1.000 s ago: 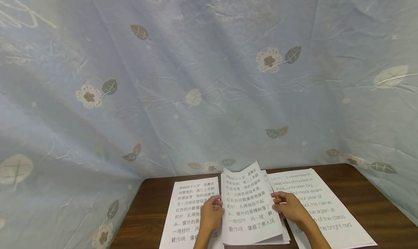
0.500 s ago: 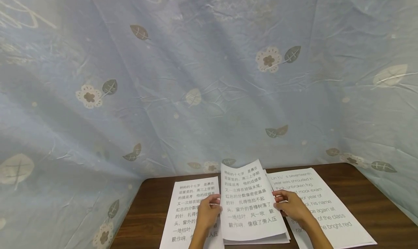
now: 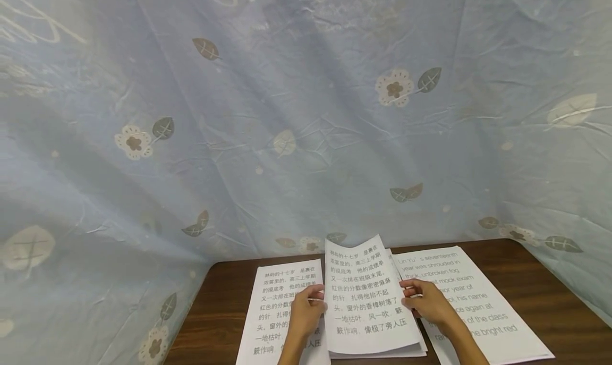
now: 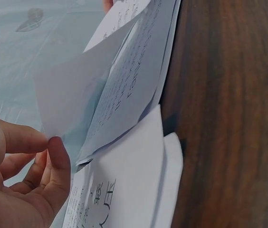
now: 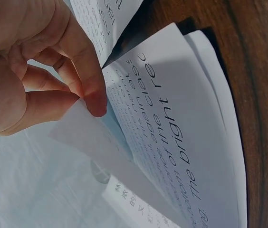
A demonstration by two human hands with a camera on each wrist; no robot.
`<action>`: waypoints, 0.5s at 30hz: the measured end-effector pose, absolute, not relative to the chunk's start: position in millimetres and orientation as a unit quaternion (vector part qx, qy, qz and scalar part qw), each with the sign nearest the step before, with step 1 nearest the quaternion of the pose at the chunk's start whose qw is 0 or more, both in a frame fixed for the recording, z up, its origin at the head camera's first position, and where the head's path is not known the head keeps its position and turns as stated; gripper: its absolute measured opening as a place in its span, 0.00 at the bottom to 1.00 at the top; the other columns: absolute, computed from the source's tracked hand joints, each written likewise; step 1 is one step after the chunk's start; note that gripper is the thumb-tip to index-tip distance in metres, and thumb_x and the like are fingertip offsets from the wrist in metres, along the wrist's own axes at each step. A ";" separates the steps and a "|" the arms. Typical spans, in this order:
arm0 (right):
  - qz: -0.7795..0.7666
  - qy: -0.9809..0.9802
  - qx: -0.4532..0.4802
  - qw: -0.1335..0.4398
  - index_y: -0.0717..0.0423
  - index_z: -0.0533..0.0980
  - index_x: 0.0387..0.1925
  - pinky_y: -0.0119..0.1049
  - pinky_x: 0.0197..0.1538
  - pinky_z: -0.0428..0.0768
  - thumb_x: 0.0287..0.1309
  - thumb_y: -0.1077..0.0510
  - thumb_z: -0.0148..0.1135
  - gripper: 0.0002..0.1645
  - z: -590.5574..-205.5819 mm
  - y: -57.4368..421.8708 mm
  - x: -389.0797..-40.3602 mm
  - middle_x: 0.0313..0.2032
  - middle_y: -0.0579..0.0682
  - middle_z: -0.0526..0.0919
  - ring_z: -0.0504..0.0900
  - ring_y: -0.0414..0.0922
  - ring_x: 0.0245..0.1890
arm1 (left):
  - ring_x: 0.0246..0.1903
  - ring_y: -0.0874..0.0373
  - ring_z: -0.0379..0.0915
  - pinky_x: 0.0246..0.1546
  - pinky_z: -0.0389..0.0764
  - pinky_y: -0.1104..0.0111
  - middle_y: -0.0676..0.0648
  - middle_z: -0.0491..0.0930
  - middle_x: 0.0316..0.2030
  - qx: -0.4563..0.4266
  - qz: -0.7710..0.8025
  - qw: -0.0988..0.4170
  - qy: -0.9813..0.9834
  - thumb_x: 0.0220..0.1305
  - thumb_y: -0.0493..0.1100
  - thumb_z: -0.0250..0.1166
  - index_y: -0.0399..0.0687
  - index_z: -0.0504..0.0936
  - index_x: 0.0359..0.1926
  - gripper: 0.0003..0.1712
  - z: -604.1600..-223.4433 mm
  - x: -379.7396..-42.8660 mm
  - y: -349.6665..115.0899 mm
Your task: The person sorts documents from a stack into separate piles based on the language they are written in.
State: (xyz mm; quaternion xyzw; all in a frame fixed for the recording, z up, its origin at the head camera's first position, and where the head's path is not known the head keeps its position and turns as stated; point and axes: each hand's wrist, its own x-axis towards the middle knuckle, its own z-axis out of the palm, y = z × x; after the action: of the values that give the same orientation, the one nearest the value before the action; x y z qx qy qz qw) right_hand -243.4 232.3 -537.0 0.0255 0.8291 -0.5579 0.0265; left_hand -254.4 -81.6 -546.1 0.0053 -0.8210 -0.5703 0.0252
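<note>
Top sheet (image 3: 365,296): lifted off the middle stack, edges pinched by left hand (image 3: 306,314) and right hand (image 3: 427,304).
Table (image 3: 540,296): bare wood at right.

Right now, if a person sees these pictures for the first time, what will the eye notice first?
First comes the Chinese-text sheet, lifted off the middle pile and pinched at its edges by the left hand and right hand. Behind the dark wooden table hangs a pale blue flowered cloth, filling most of the head view.
</note>
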 end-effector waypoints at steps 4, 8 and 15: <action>-0.553 0.832 0.022 0.026 0.70 0.77 0.65 0.41 0.35 0.88 0.62 0.69 0.68 0.29 -537.2 231.0 -243.1 0.46 0.58 0.84 0.86 0.46 0.39 | 0.39 0.60 0.83 0.36 0.87 0.70 0.46 0.85 0.45 0.004 -0.568 0.025 -0.823 0.61 0.31 0.68 0.41 0.85 0.61 0.26 -544.6 -255.1 -84.0; -0.552 0.833 0.024 0.024 0.69 0.77 0.65 0.41 0.36 0.88 0.62 0.68 0.68 0.29 -537.6 229.8 -242.3 0.46 0.57 0.84 0.86 0.46 0.40 | 0.39 0.60 0.83 0.37 0.88 0.70 0.47 0.86 0.45 -0.002 -0.568 0.030 -0.822 0.62 0.31 0.68 0.42 0.86 0.61 0.25 -541.3 -256.0 -86.6; -0.574 0.817 0.041 0.032 0.68 0.78 0.64 0.44 0.40 0.91 0.60 0.68 0.67 0.29 -541.8 208.2 -241.6 0.46 0.58 0.82 0.85 0.48 0.39 | 0.39 0.59 0.84 0.36 0.89 0.69 0.46 0.85 0.45 0.002 -0.569 0.030 -0.822 0.62 0.31 0.67 0.40 0.86 0.61 0.25 -538.9 -255.1 -101.2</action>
State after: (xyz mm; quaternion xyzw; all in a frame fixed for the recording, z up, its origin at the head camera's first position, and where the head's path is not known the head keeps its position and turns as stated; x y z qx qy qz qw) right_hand -241.6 208.2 -541.8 0.0414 0.8173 -0.5738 0.0316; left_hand -255.1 -101.2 -538.9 0.0023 -0.8221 -0.5685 0.0299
